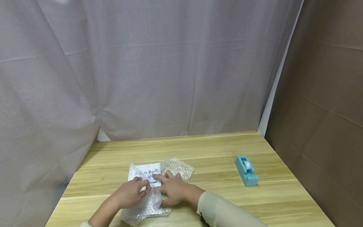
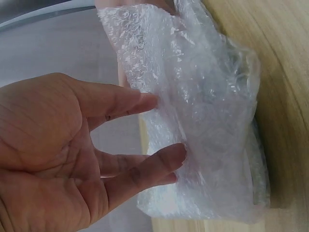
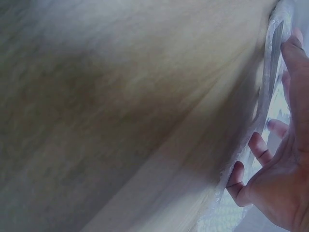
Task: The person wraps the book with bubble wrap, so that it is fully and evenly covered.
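A flat white piece (image 1: 154, 166) with blue handwriting lies near the front of the table, partly covered by clear bubble wrap (image 1: 177, 167). My left hand (image 1: 130, 193) is over its left part. In the left wrist view, the fingertips touch the folded wrap (image 2: 207, 96), with thumb and fingers apart. From the right, my right hand (image 1: 174, 189) rests with spread fingers on the wrap and the white piece's edge. The right wrist view has those fingers (image 3: 260, 147) along the wrapped edge. Under the folded wrap, the lower part of the piece is obscured.
A blue tape dispenser (image 1: 246, 171) with a roll of tape stands on the right of the wooden table (image 1: 212, 151). Grey curtains (image 1: 170, 78) hang behind and to the left, and a brown cloth (image 1: 320, 110) hangs on the right.
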Available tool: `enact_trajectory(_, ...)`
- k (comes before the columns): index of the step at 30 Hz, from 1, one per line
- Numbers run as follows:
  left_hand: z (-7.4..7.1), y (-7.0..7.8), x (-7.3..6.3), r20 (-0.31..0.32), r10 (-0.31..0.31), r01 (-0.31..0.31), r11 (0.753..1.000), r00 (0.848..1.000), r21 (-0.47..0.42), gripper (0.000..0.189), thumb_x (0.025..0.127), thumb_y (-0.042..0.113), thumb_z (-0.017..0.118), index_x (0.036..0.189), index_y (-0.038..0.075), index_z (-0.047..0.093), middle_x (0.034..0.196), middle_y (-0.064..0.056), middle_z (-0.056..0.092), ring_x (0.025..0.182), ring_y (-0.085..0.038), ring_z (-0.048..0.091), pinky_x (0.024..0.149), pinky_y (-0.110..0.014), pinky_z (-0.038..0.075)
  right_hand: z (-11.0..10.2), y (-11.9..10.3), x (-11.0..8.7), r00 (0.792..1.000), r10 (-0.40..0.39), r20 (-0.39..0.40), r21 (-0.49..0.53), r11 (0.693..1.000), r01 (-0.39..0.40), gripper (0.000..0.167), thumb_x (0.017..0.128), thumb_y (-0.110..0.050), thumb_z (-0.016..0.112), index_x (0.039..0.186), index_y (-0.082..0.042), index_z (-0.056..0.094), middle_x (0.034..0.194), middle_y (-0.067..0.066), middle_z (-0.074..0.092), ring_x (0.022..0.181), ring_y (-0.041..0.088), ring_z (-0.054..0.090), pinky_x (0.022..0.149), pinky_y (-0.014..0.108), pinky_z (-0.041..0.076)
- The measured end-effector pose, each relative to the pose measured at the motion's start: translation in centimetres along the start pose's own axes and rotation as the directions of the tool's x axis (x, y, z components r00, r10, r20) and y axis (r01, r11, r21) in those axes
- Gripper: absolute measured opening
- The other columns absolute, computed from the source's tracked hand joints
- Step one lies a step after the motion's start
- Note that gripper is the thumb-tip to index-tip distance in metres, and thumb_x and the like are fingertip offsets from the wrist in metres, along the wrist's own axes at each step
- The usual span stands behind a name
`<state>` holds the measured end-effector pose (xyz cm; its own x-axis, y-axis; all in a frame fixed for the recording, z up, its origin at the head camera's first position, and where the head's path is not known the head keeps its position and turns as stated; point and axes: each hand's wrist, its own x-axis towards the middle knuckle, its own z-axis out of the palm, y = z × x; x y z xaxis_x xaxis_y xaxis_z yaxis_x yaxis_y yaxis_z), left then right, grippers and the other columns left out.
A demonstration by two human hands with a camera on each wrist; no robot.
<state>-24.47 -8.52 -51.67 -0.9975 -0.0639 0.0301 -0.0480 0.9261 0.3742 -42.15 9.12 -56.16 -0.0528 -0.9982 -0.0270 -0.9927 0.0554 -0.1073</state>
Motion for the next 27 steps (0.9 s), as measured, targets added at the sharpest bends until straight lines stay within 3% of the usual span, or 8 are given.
enact_trajectory(2, 1.2, -1.6, 0.2, -0.046, 0.068, -0.064, 0.996, 0.997, 0.070, 0.011, 0.105, 0.027, 0.071, 0.101, 0.034, 0.064, 0.118, -0.027, 0.072, 0.100, -0.048, 0.076, 0.068, -0.063, 0.060, -0.1, 0.0, 0.0, 1.000, 0.000, 0.001, -0.004, 1.000, 0.000, 0.073, 0.094, -0.064, 0.075, 0.162, -0.053, 0.050, 0.184, -0.012, 0.024, 0.131, 0.012, 0.045, 0.096, 0.059, 0.058)
enact_trajectory(5, 2.1, -2.6, 0.4, -0.076, 0.095, -0.087, 0.991, 0.993, 0.100, 0.014, 0.101, 0.025, 0.076, 0.103, 0.035, 0.066, 0.117, -0.029, 0.072, 0.099, -0.050, 0.074, 0.070, -0.067, 0.060, -0.2, -0.1, -0.1, 1.000, 0.007, 0.000, 0.000, 1.000, -0.007, 0.084, 0.089, -0.062, 0.082, 0.165, -0.049, 0.047, 0.184, -0.012, 0.024, 0.133, 0.013, 0.045, 0.099, 0.064, 0.059)
enact_trajectory(7, 2.1, -2.7, 0.5, -0.063, 0.088, -0.080, 0.990, 0.994, 0.116, 0.018, 0.097, 0.025, 0.079, 0.103, 0.037, 0.067, 0.121, -0.029, 0.072, 0.102, -0.050, 0.074, 0.074, -0.068, 0.061, -0.2, -0.1, -0.1, 1.000, 0.016, -0.003, 0.009, 1.000, -0.016, 0.093, 0.087, -0.064, 0.085, 0.168, -0.046, 0.043, 0.184, -0.012, 0.023, 0.134, 0.013, 0.045, 0.100, 0.065, 0.059)
enact_trajectory(9, 1.5, -1.8, 0.3, -0.036, 0.038, -0.035, 0.997, 0.999, 0.075, 0.021, 0.094, 0.021, 0.082, 0.102, 0.035, 0.070, 0.128, -0.032, 0.070, 0.109, -0.055, 0.072, 0.082, -0.072, 0.061, -0.3, -0.1, -0.1, 1.000, 0.023, -0.009, 0.026, 0.999, -0.023, 0.100, 0.087, -0.070, 0.083, 0.171, -0.043, 0.037, 0.184, -0.012, 0.024, 0.136, 0.015, 0.045, 0.101, 0.067, 0.058)
enact_trajectory(15, 0.9, -0.6, 0.0, -0.029, 0.030, -0.027, 0.994, 0.999, 0.108, 0.024, 0.089, 0.016, 0.085, 0.105, 0.032, 0.076, 0.126, -0.032, 0.070, 0.113, -0.056, 0.070, 0.084, -0.074, 0.060, 0.0, 0.1, 0.1, 0.999, 0.020, -0.028, 0.074, 0.997, -0.018, 0.115, 0.086, -0.084, 0.073, 0.177, -0.039, 0.019, 0.184, -0.010, 0.026, 0.141, 0.022, 0.047, 0.101, 0.072, 0.057)
enact_trajectory(21, -0.2, 1.4, 0.1, 0.002, -0.062, 0.061, 0.991, 0.998, 0.122, 0.026, 0.085, 0.016, 0.088, 0.102, 0.032, 0.078, 0.134, -0.032, 0.068, 0.116, -0.053, 0.068, 0.088, -0.070, 0.062, 0.0, 0.3, 0.0, 0.999, 0.009, -0.031, 0.093, 0.996, -0.006, 0.107, 0.085, -0.084, 0.074, 0.174, -0.049, 0.025, 0.185, -0.009, 0.025, 0.141, 0.023, 0.047, 0.100, 0.071, 0.058)
enact_trajectory(27, -0.1, 1.7, 0.1, 0.002, -0.125, 0.124, 0.986, 0.992, 0.116, 0.028, 0.084, 0.014, 0.090, 0.104, 0.031, 0.080, 0.137, -0.031, 0.066, 0.114, -0.049, 0.066, 0.083, -0.066, 0.063, -0.5, 0.4, -0.3, 1.000, -0.008, 0.007, 0.132, 0.991, 0.007, 0.102, 0.086, -0.085, 0.072, 0.171, -0.050, 0.029, 0.186, -0.009, 0.022, 0.146, 0.026, 0.044, 0.106, 0.081, 0.051)
